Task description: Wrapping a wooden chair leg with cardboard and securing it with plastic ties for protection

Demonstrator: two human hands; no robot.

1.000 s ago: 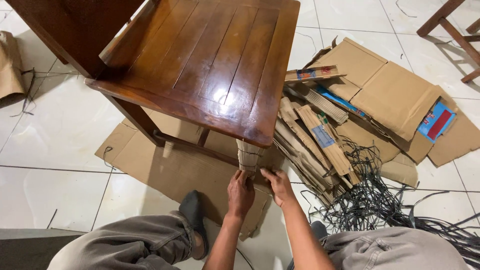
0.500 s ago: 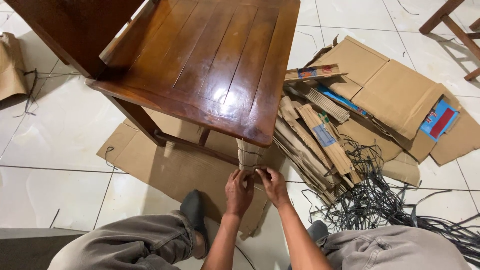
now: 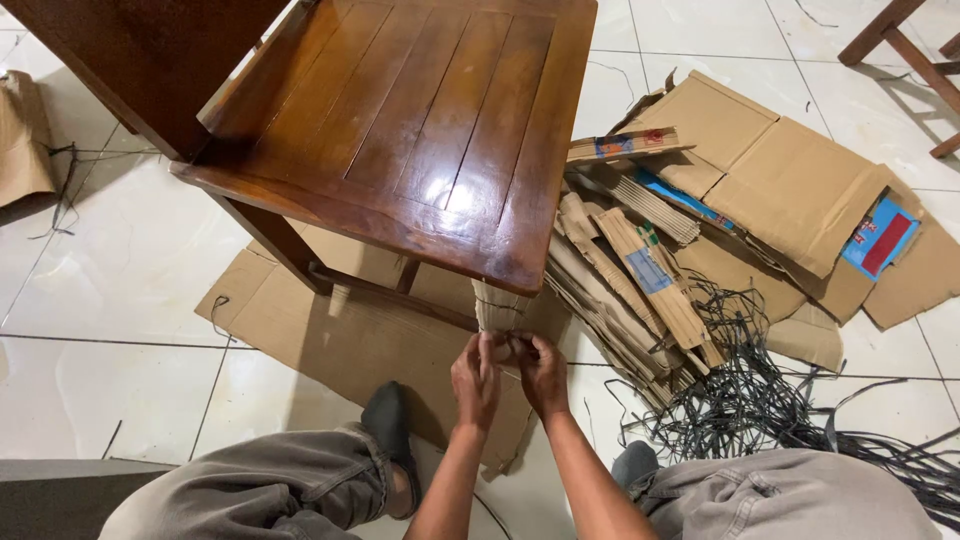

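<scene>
A dark wooden chair (image 3: pixel 400 130) stands on the tiled floor. Its near front leg is wrapped in a strip of corrugated cardboard (image 3: pixel 498 306), tied round with thin dark strap. My left hand (image 3: pixel 475 380) and my right hand (image 3: pixel 540 372) are pressed together at the lower end of that wrap, fingers curled around it. Whether they also pinch a strap end is hidden by the fingers. My knees in grey trousers frame the bottom of the view, with a dark-socked foot (image 3: pixel 388 425) on the flat cardboard.
A flat cardboard sheet (image 3: pixel 330 335) lies under the chair. Folded cardboard strips (image 3: pixel 640 275) and flattened boxes (image 3: pixel 790 190) are piled to the right. A tangle of black plastic straps (image 3: pixel 770 410) lies at the right. Another chair's legs (image 3: pixel 905 50) show top right.
My right hand has moved left from beside the leg wrap until it meets my left hand at the wrap's lower end. The chair has not moved.
</scene>
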